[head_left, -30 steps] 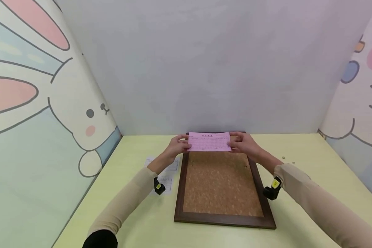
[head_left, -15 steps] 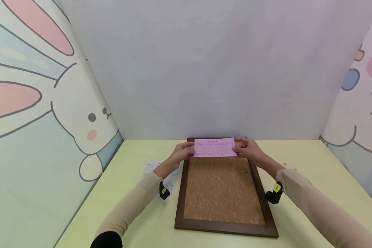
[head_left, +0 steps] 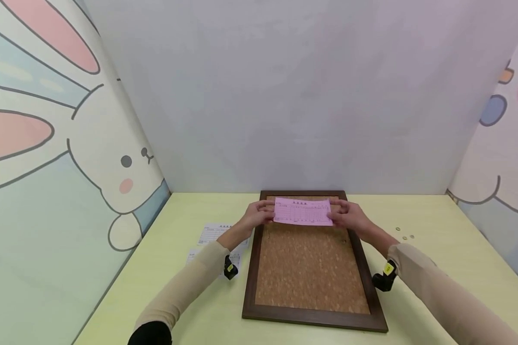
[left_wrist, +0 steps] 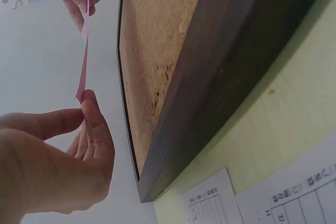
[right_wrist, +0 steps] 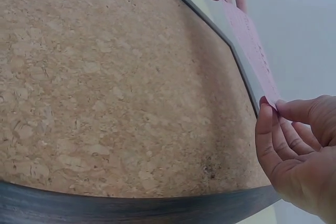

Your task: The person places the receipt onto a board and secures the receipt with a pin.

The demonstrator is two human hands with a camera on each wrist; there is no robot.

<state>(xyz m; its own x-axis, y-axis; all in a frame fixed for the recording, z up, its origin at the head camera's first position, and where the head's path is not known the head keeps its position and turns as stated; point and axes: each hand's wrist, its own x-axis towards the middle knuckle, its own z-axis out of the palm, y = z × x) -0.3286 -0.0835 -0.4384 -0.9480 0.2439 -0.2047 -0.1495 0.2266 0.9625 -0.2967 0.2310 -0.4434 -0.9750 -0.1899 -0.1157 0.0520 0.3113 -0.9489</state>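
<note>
A pink printed slip point(head_left: 303, 211) is held flat above the far end of a cork board point(head_left: 311, 263) with a dark wooden frame point(head_left: 251, 268). My left hand point(head_left: 259, 214) pinches the slip's left edge and my right hand point(head_left: 347, 215) pinches its right edge. In the left wrist view my thumb and fingers point(left_wrist: 92, 129) clamp the pink slip point(left_wrist: 82, 72) seen edge-on, clear of the board point(left_wrist: 157, 51). In the right wrist view my right fingertips point(right_wrist: 278, 124) pinch the slip point(right_wrist: 249, 45) above the cork point(right_wrist: 105, 93).
White printed sheets point(head_left: 217, 239) lie on the yellow-green table point(head_left: 436, 225) left of the board. A few small round tacks point(head_left: 405, 234) sit at the right. Cartoon-printed walls point(head_left: 60, 158) close in both sides, and a plain wall stands behind.
Both hands have brought the pink slip a little nearer and lower, over the board's far end. The grip on both edges is unchanged.
</note>
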